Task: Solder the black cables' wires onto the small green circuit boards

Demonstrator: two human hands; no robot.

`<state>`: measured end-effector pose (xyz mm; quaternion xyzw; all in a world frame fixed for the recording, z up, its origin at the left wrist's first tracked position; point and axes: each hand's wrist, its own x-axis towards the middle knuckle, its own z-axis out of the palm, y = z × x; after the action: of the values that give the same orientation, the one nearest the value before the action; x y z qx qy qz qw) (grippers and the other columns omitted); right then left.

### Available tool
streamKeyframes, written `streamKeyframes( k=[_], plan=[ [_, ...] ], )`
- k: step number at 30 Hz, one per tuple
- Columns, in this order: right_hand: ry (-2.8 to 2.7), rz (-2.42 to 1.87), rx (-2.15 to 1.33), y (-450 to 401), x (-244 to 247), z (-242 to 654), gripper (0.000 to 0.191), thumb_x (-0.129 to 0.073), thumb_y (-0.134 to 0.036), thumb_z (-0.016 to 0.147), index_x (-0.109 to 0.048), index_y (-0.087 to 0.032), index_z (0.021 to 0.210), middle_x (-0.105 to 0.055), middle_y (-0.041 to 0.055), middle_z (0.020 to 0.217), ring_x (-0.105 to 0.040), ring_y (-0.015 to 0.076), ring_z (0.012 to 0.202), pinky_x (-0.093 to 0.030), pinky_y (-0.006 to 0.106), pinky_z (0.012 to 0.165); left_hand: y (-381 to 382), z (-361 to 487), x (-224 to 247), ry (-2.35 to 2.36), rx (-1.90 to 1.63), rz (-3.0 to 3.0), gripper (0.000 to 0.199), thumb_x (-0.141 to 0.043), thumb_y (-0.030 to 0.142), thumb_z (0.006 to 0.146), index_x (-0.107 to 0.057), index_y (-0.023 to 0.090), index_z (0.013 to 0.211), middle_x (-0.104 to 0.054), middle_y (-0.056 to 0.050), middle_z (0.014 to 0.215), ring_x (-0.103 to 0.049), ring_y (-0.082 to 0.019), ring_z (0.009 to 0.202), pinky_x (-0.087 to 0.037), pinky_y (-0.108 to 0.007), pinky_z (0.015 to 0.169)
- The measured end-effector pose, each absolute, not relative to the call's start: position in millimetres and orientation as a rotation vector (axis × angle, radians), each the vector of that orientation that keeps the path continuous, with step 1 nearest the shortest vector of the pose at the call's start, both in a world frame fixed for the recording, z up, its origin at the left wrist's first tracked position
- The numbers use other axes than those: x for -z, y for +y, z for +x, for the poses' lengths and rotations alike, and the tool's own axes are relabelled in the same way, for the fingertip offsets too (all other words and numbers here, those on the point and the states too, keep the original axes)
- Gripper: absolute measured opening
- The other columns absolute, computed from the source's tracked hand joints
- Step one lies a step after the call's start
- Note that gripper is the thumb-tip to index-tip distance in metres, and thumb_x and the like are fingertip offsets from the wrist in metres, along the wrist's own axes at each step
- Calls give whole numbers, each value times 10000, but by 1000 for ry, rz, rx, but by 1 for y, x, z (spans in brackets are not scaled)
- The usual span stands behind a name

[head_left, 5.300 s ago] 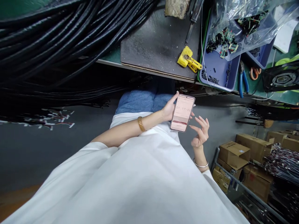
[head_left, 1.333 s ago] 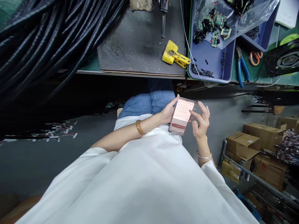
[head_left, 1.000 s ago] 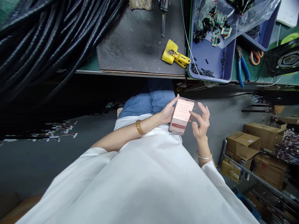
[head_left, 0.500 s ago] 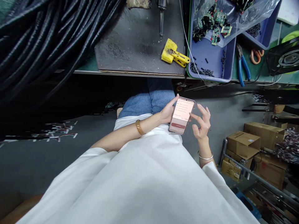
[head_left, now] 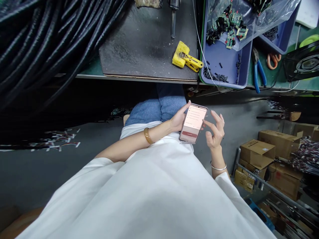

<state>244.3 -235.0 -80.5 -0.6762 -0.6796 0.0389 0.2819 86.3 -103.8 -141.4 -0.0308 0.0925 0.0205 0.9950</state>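
Just in front of the green worktop [head_left: 93,68], the left hand [head_left: 178,120] grasps a rectangular phone with a lit, pale-pink screen [head_left: 193,122]. The right hand [head_left: 215,131] holds nothing, its fingers loosely spread, the index fingertip at the screen's right edge (touching or just off it, I cannot tell). Working the screen well likely calls for a steady left hand and one fingertip, the other fingers held clear.
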Motion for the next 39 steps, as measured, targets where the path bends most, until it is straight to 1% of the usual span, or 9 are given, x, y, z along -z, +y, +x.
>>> streamKeyframes(
  k=[4, 9, 12, 15, 19, 24, 30, 35, 39],
  plan=[
    [-1844, -1824, -107, -232, 80, 245, 474, -345, -555, 1003, -691, -283, 1179, -484, 37, 1558, -532, 322, 1399, -314, 625, 1222, -104, 87, 144, 180, -42, -88, 810, -284, 747, 950, -738, 101, 1127, -794, -188, 1015, -769, -308, 896, -566, -465, 914],
    [-1883, -1847, -124, -223, 79, 244, 505, -319, -585, 1006, -644, -311, 1280, -395, 35, 1626, -447, 341, 1468, -272, 635, 1231, -104, 88, 140, 191, -79, -121, 758, -275, 695, 984, -736, 114, 1144, -798, -165, 1022, -766, -280, 893, -574, -423, 886],
    [-1913, -1837, -120, -218, 77, 242, 513, -318, -600, 1003, -639, -318, 1287, -359, 28, 1647, -426, 343, 1484, -255, 631, 1236, -104, 87, 136, 216, -87, -109, 750, -282, 692, 984, -735, 116, 1146, -795, -168, 1032, -764, -291, 889, -572, -435, 881],
    [-1920, -1841, -115, -215, 76, 242, 514, -311, -605, 1004, -635, -328, 1292, -343, 14, 1655, -418, 338, 1490, -249, 633, 1238, -103, 87, 135, 222, -89, -118, 736, -289, 682, 988, -746, 118, 1110, -798, -164, 991, -765, -282, 863, -569, -421, 875],
    [-1909, -1830, -99, -215, 75, 242, 522, -304, -610, 1004, -639, -328, 1288, -359, 18, 1647, -431, 342, 1480, -254, 639, 1235, -103, 87, 135, 205, -88, -97, 747, -276, 684, 988, -740, 117, 1131, -794, -174, 1015, -765, -295, 878, -569, -437, 877],
    [-1925, -1824, -110, -217, 75, 243, 500, -311, -597, 1007, -667, -327, 1233, -364, -1, 1644, -435, 330, 1480, -254, 638, 1237, -104, 87, 139, 231, -87, -122, 711, -331, 686, 980, -743, 120, 1102, -800, -154, 982, -764, -269, 871, -567, -396, 872],
    [-1991, -1770, -119, -222, 76, 242, 454, -357, -585, 1000, -693, -344, 1188, -393, -16, 1632, -461, 332, 1462, -265, 635, 1231, -105, 88, 141, 243, -73, -98, 716, -349, 704, 964, -740, 122, 1110, -799, -147, 977, -758, -280, 844, -564, -445, 895],
    [-1974, -1775, -123, -222, 76, 242, 461, -355, -589, 1000, -698, -343, 1183, -414, -6, 1619, -470, 336, 1455, -275, 632, 1227, -104, 87, 139, 235, -71, -100, 719, -327, 698, 971, -741, 124, 1097, -799, -147, 981, -757, -277, 848, -573, -444, 878],
    [-1985, -1788, -128, -220, 78, 242, 453, -363, -589, 998, -687, -352, 1210, -408, 1, 1622, -462, 339, 1462, -273, 639, 1229, -104, 88, 142, 247, -74, -92, 725, -343, 706, 963, -737, 121, 1128, -798, -148, 1000, -757, -280, 861, -566, -444, 902]
  ],
)
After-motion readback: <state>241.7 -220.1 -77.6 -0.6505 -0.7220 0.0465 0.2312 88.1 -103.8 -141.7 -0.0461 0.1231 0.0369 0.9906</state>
